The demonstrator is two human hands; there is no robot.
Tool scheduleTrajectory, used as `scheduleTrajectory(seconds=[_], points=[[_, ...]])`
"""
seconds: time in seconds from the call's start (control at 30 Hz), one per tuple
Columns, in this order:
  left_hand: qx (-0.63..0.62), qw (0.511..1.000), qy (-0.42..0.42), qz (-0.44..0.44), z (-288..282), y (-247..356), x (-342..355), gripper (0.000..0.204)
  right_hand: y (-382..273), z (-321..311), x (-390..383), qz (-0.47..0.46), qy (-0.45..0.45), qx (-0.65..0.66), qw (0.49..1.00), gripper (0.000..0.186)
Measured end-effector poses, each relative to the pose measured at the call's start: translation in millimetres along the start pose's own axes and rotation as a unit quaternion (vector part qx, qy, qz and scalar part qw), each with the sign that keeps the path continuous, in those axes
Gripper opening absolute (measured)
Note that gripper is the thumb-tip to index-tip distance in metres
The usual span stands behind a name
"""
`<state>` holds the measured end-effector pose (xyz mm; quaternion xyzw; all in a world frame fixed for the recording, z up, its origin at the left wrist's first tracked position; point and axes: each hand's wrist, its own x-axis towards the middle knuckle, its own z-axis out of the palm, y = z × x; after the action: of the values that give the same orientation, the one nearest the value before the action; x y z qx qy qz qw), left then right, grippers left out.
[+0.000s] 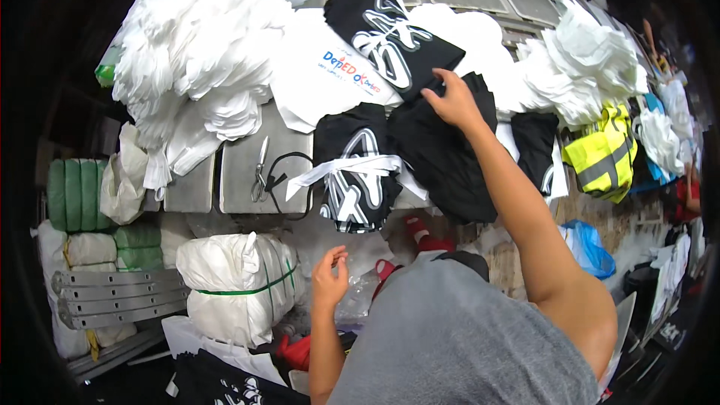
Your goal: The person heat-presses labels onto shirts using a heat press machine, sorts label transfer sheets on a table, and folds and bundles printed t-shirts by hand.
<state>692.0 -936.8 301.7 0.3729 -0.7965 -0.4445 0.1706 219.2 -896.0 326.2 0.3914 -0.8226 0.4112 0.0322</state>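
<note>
My right hand (454,102) reaches over the table with thumb and fingers apart, at the upper edge of a plain black cloth piece (442,154); it holds nothing that I can see. Just beyond its fingertips lies a folded black cloth with white lettering (394,45). To the left, a black printed bundle (358,202) is wrapped with a white cloth strip (352,169) and hangs slightly over the near edge. My left hand (330,279) hovers below the table edge, loosely bent and empty. Scissors (259,176) and a black cord (289,174) lie left of the bundle.
Large stacks of white cloth pieces stand at left (202,30) and right (585,64). A printed white cloth (307,82) lies between. Right of them hangs a yellow reflective vest (604,154). A strapped white bale (236,289) and metal rails (120,300) stand lower left.
</note>
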Motion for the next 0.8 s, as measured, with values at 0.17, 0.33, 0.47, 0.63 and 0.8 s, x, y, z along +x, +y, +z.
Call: scheduleTrajectory(seconds=[0.17,0.33,0.47,0.63,0.8], points=[[0.036,0.995,0.022,-0.087,14,-46,-32,0.021,-19,103,127,0.043,-0.106,-0.151,0.982,0.102],[0.044,0.973,0.025,-0.225,52,-87,-84,0.021,-2,176,184,0.106,-0.202,-0.298,0.927,0.11],[0.02,0.966,0.035,-0.257,90,-91,-121,0.024,28,180,200,0.04,-0.155,-0.32,0.934,0.08],[-0.132,0.96,-0.071,-0.236,99,-81,-86,0.024,-12,53,249,0.086,-0.152,0.088,0.981,0.056],[-0.29,0.957,-0.022,0.006,9,-7,58,0.032,-83,-72,102,0.022,-0.231,0.547,0.804,0.06]])
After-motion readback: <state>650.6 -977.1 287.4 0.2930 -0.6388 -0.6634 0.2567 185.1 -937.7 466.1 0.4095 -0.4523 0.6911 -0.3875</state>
